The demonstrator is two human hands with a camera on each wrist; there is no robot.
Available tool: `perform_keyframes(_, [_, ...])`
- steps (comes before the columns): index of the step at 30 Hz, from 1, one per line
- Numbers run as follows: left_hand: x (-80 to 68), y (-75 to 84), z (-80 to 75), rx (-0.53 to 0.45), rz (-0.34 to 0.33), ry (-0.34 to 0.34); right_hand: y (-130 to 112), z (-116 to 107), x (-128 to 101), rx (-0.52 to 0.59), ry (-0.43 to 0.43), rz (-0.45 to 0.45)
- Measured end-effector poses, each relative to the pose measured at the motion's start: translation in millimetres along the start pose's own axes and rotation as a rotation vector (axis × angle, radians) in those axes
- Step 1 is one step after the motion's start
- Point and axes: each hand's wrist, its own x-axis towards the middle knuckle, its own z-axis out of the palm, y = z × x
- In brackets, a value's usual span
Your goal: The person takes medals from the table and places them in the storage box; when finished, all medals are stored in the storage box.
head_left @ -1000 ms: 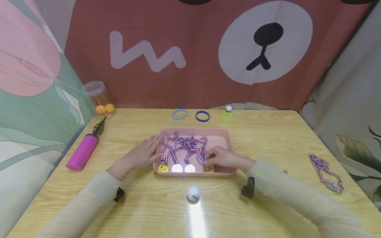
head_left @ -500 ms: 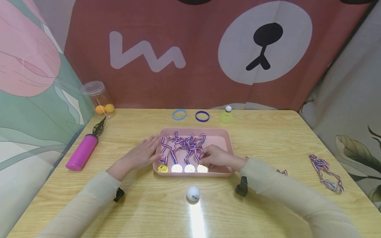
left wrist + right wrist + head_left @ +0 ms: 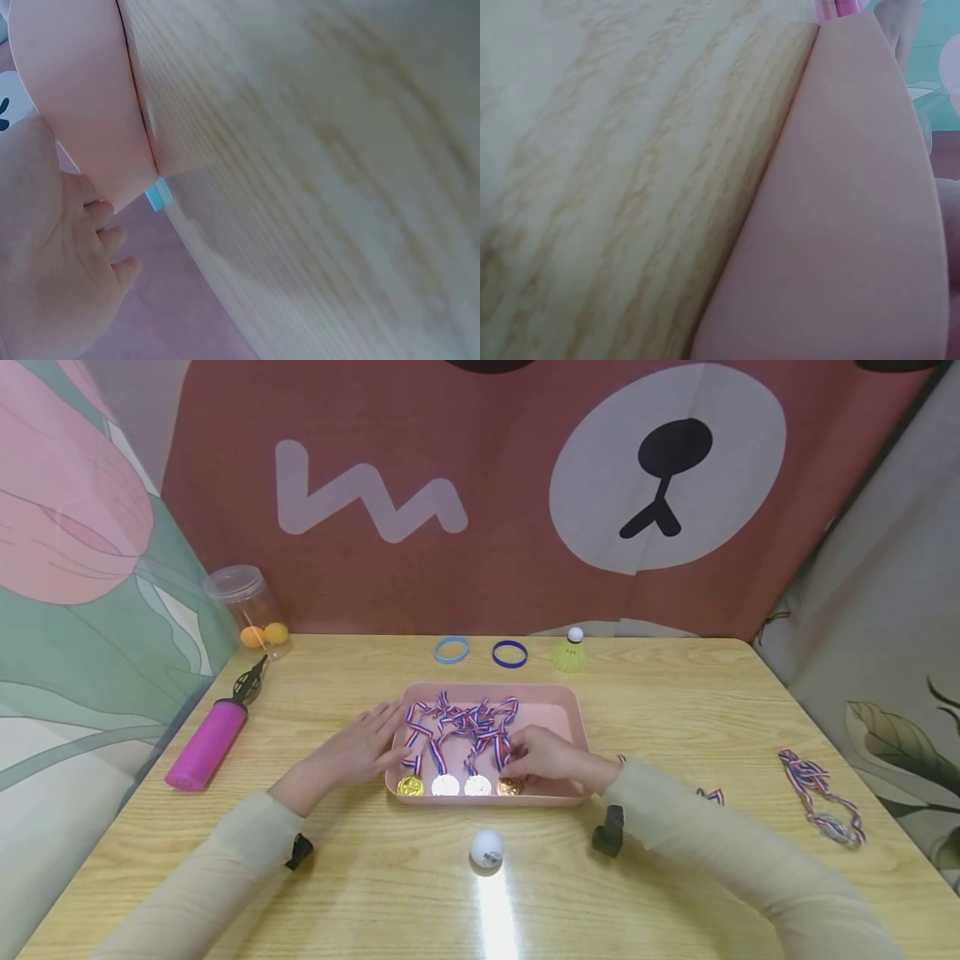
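Note:
A pink tray [image 3: 557,692] holds medals on red, white and blue ribbons [image 3: 468,720]. Along its front wall lie a gold medal [image 3: 410,787], two silver medals [image 3: 446,786] and a bronze medal [image 3: 509,787]. My right hand [image 3: 551,755] reaches in over the tray's right side, thumb and fingers curled and pinching at the bronze medal where its ribbon joins. My left hand [image 3: 363,747] rests on the tray's left rim with its fingers extended; the left wrist view shows this hand [image 3: 64,240] against the outer wall. The tray wall [image 3: 840,187] mostly hides the right hand in the right wrist view.
A white ball [image 3: 487,847] sits before the tray. Behind it are two wristbands [image 3: 510,644] and a shuttlecock [image 3: 571,653]. Left stand a pink hand pump [image 3: 207,745] and a jar [image 3: 238,589] with orange balls. Another ribboned medal [image 3: 832,828] lies right; a ribbon [image 3: 714,795] shows behind the right sleeve.
My right hand has moved slightly left, bringing the bronze medal and its ribbon closer to the silver medals. The medal's glare has faded since half a second ago. My left hand stays put.

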Motion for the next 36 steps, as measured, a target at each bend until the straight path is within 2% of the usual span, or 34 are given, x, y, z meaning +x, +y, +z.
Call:
perform_keyframes(6, [-0.5,0.2,0.2,-0.001,0.003,0.004,-2.2,-10.7,-4.3,-0.033,0.026,-0.016])
perform_keyframes(10, [-0.2,0.4,-0.1,-0.002,0.002,0.003,-5.9,-25.5,-13.3,-0.077,0.054,-0.09])
perform_keyframes(13, [0.3,0.5,0.0,0.0,0.0,0.004,-11.1,-38.4,-24.8,-0.062,0.065,-0.107])
perform_keyframes(16, [0.7,0.4,0.5,0.004,-0.005,0.003,-16.8,-51.6,-40.6,-0.032,0.086,-0.087])
perform_keyframes(24, [0.7,0.8,1.0,-0.001,-0.018,-0.004,-17.8,-82.9,-86.9,-0.068,0.181,-0.108])
perform_keyframes(29, [0.8,0.2,1.7,0.003,-0.018,-0.008,-5.7,-97.7,-116.8,-0.071,0.249,-0.104])
perform_keyframes(36, [1.3,-0.5,2.1,0.008,-0.021,-0.015,16.3,-115.6,-159.7,-0.122,0.382,-0.014])
